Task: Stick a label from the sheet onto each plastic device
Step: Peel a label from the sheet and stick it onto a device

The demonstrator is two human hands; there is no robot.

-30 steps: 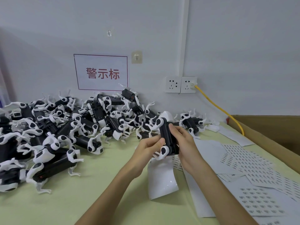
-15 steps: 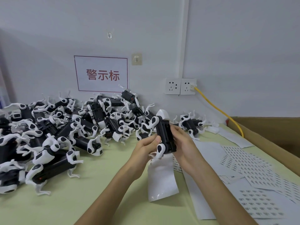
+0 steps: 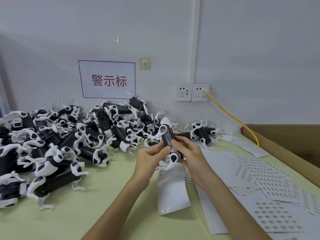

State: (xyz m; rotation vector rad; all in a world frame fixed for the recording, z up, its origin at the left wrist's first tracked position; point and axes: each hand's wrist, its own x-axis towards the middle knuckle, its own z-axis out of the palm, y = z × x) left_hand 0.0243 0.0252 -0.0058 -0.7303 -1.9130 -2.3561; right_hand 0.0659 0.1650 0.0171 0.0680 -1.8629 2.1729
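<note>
- Gripped in curled fingers of left hand (image 3: 150,157) and right hand (image 3: 187,153): black-and-white robot dog toy (image 3: 168,138).
- Hold steady; rub label down flat with thumb, no bumps.

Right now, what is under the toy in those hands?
A shiny white sheet lies on the table below the toy. The toy's leg and the right hand cover part of its top edge.

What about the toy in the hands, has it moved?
Yes. The plastic device drifted a little left and up, judged against the wall sockets.
</note>
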